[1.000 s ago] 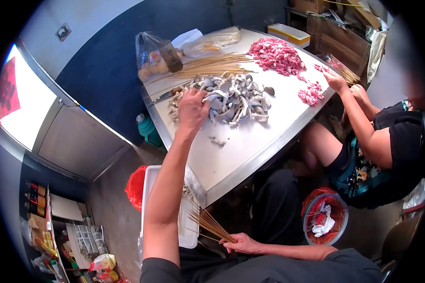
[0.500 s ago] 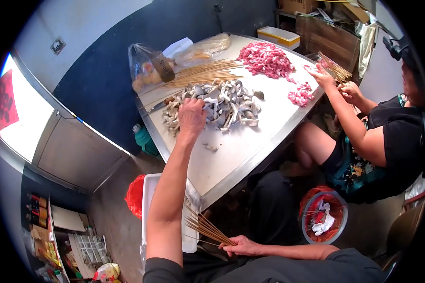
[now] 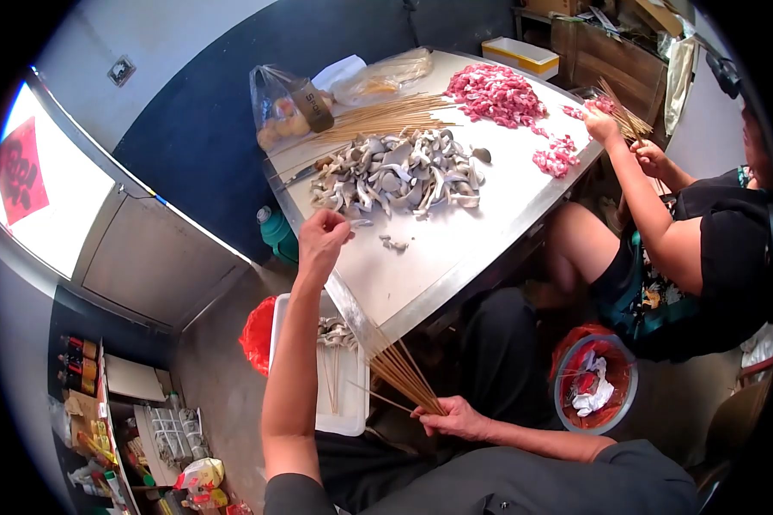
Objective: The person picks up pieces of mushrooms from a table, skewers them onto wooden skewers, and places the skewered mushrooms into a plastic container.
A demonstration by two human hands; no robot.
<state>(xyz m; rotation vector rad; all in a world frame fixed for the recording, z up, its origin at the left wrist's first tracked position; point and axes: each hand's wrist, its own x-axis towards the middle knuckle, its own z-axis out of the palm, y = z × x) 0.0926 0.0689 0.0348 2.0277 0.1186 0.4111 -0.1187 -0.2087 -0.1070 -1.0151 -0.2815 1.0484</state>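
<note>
My left hand (image 3: 322, 245) is over the table's left edge, fingers pinched at a small pale mushroom piece (image 3: 361, 223). Just beyond it spreads a heap of grey-white oyster mushrooms (image 3: 404, 176). In my lap, my right hand (image 3: 455, 420) is closed around a fan of bamboo skewers (image 3: 404, 373), their tips pointing up and left toward the table corner. One skewer sticks out apart from the bundle. Beneath my left forearm, a white tray (image 3: 350, 422) holds skewered mushrooms (image 3: 335, 331) with their sticks lying toward me.
On the table (image 3: 421, 275) are loose skewers (image 3: 386, 116), cut meat (image 3: 496, 94), a knife (image 3: 301, 174) and a bag of round items (image 3: 283, 120). Across the right corner another person (image 3: 661, 232) holds skewers and meat. A lined bucket (image 3: 631, 395) stands on the floor; a green bottle (image 3: 276, 232) is beside the table.
My left hand has drawn back from the mushroom heap toward the table's near left edge, with a mushroom piece at its fingertips. My right hand still grips the skewers. The view has shifted slightly.
</note>
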